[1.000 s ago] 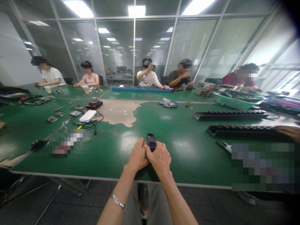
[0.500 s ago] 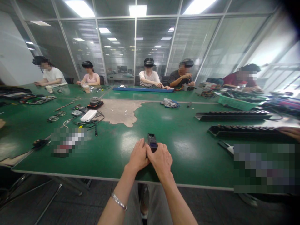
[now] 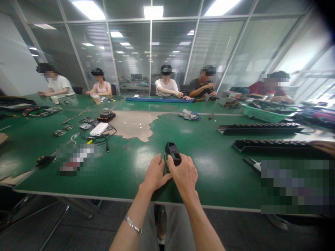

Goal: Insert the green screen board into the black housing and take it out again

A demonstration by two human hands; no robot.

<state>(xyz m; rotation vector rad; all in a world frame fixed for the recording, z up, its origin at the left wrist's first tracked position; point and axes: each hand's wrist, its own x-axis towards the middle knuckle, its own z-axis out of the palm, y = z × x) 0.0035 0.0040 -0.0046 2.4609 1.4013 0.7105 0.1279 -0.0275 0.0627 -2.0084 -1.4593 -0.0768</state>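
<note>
Near the front of the green table, my right hand (image 3: 184,172) grips a black plastic housing (image 3: 172,147) with rectangular cut-outs, thumb on its left side and fingers round the right. The housing is tilted and raised. Along its left side shows a thin green circuit board (image 3: 166,164). My left hand (image 3: 155,174) is closed at that board, its fingers together and thumb reaching under toward the right hand. Much of the board is hidden by the hands, as is the lower end of the housing.
To the left lie a white adapter (image 3: 99,129) with black cables and a pair of glasses (image 3: 63,130). Gloves (image 3: 189,115) lie farther back. Long black slotted rails (image 3: 261,128) and a green basket (image 3: 269,112) are on the right. Several people sit across the table.
The right hand has lifted and turned the black housing up and to the right. A gap has opened beside the left hand, and the green board edge now shows. The left hand barely moved.
</note>
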